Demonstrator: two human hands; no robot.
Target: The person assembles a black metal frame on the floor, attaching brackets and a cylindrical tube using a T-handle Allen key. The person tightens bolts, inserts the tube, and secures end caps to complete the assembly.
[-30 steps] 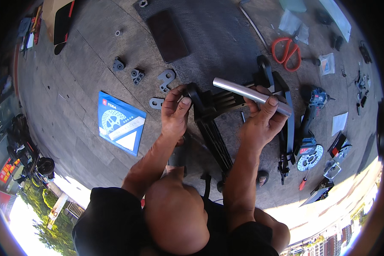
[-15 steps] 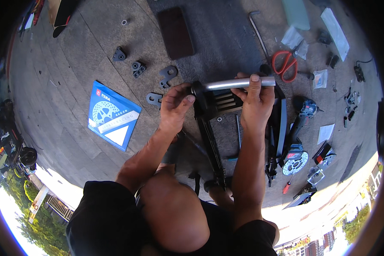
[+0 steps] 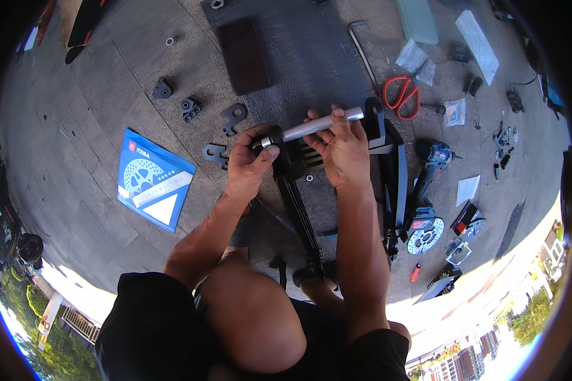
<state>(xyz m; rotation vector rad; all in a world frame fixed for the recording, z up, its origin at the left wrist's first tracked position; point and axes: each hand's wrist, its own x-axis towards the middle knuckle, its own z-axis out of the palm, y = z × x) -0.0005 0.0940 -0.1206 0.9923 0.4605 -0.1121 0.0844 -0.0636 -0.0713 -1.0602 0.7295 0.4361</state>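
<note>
A silver metal tube (image 3: 318, 126) lies crosswise over a black metal frame with two arms (image 3: 299, 219). My right hand (image 3: 343, 149) grips the tube near its right end, thumb on top and fingers beneath. At the tube's left end, my left hand (image 3: 251, 159) pinches a short silver end piece (image 3: 265, 142) beside the black lug (image 3: 278, 141) of the frame. Whether this piece is part of the tube or a separate bushing, I cannot tell. The tube's right end stops short of the frame's right lug (image 3: 374, 120).
Left lie a blue disc-brake packet (image 3: 156, 181), flat brackets (image 3: 233, 119) and small black linkage pieces (image 3: 190, 109). A phone (image 3: 245, 57) rests on a dark mat (image 3: 305, 38). Right are a hex key (image 3: 363, 56), red-handled scissors (image 3: 401, 95), a cordless drill (image 3: 431, 159) and a brake disc (image 3: 426, 235).
The tube has tilted, its right end now higher, and it has shifted left relative to the frame. More silver shows at the left lug. The whole view has also shifted slightly.
</note>
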